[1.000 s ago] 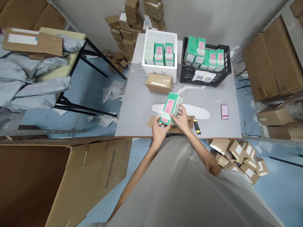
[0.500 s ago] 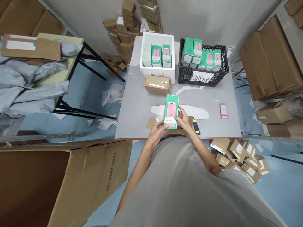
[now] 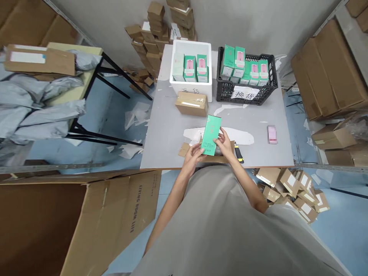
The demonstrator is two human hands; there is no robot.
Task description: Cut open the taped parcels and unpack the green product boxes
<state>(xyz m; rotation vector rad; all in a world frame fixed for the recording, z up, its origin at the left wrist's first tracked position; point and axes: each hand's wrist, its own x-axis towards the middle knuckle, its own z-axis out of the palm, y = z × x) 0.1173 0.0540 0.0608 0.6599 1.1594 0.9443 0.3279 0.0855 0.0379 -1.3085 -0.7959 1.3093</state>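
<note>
A green product box (image 3: pixel 211 135) is held tilted above the near edge of the table, its plain printed face toward me. My left hand (image 3: pixel 193 157) grips its lower left corner, and my right hand (image 3: pixel 224 145) pinches its right edge. Beneath the hands lies an opened brown carton (image 3: pixel 218 158), mostly covered by them and the green box. Just right of it rests a black and yellow utility knife (image 3: pixel 238 153). A closed brown carton (image 3: pixel 192 103) sits farther back on the table.
A white foam bin (image 3: pixel 192 90) and a black plastic crate (image 3: pixel 244 97), both holding similar green boxes, stand at the table's back. A pink blurred item (image 3: pixel 271 134) lies at right. Large cardboard box (image 3: pixel 120 214) stands at lower left; small cartons (image 3: pixel 290 188) pile on the floor.
The green box has been turned in my hands, from the face with the pink picture to a plain green face. It now leans slightly to the right.
</note>
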